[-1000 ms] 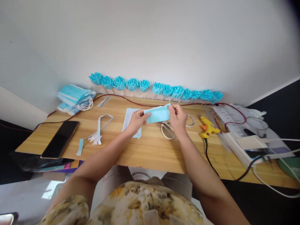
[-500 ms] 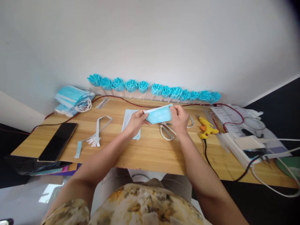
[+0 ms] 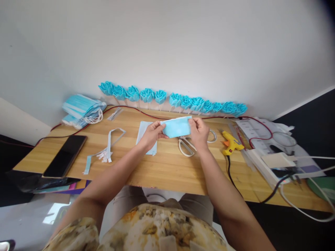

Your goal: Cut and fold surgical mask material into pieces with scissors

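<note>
Both hands hold a light blue piece of mask fabric (image 3: 176,127) just above the wooden table (image 3: 162,167). My left hand (image 3: 151,134) pinches its left end, and my right hand (image 3: 199,131) pinches its right end. Under the left hand lies a flat white and blue mask sheet (image 3: 144,134). White-handled scissors (image 3: 186,146) lie on the table below the right hand.
A row of several blue fabric roses (image 3: 172,99) lines the wall. A stack of blue masks (image 3: 82,109) sits far left, a black phone (image 3: 65,155) and cut straps (image 3: 107,150) nearer. A yellow glue gun (image 3: 230,143), cables and papers (image 3: 277,153) crowd the right.
The blue piece stays held in both hands; it tilted between the frames and now lies flatter and slightly higher. The hands have barely shifted.
</note>
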Action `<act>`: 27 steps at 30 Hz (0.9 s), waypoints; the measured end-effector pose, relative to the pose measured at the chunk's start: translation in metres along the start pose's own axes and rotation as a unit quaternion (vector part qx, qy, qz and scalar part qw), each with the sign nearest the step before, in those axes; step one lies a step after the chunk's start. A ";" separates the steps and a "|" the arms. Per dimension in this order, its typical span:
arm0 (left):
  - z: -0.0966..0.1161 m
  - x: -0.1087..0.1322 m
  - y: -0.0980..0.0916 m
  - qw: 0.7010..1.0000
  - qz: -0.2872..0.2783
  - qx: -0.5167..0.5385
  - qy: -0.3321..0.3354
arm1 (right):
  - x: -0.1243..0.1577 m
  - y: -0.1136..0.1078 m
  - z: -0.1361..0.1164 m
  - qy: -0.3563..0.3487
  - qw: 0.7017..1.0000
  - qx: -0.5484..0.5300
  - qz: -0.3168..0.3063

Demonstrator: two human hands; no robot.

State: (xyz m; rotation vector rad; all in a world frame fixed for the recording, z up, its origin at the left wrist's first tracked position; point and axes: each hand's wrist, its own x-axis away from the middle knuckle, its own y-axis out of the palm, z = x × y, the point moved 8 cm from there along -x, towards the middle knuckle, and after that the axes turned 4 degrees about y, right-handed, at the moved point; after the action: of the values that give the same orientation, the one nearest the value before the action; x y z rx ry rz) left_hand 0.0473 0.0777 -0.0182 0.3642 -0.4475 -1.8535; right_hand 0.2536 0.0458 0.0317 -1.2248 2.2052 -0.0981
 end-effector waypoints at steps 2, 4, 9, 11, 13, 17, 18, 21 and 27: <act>0.001 0.001 0.000 1.000 0.006 -0.010 0.005 | 0.000 -0.001 -0.001 0.000 1.000 0.004 0.005; 0.003 0.002 0.001 1.000 0.009 -0.022 0.011 | 0.001 -0.001 -0.002 -0.003 1.000 0.008 0.011; 0.005 0.002 0.000 0.999 0.023 -0.028 0.026 | 0.003 -0.004 -0.006 -0.009 1.000 0.004 0.026; 0.004 0.002 -0.001 0.999 0.028 -0.020 0.025 | 0.003 -0.004 -0.007 -0.014 0.999 -0.002 0.031; 0.003 0.002 -0.002 0.999 0.027 -0.010 0.019 | 0.004 -0.005 -0.008 -0.018 0.999 -0.006 0.034; 0.001 0.003 -0.002 1.000 0.021 -0.008 0.008 | 0.004 -0.004 -0.006 -0.005 0.999 -0.018 0.030; 0.000 0.003 -0.002 1.000 0.017 -0.014 0.005 | 0.003 -0.004 -0.005 0.000 0.999 -0.022 0.029; -0.002 0.003 -0.001 0.998 -0.010 -0.057 -0.020 | 0.001 -0.005 -0.004 0.008 0.999 -0.030 0.021; 0.036 -0.001 -0.012 0.976 0.032 -0.186 0.112 | 0.008 -0.002 -0.020 -0.036 0.999 0.001 -0.024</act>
State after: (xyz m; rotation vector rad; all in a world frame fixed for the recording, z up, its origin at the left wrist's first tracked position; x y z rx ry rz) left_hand 0.0214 0.0861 0.0077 0.2946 0.0436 -1.7629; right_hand 0.2406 0.0340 0.0449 -1.2600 2.1152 -0.0746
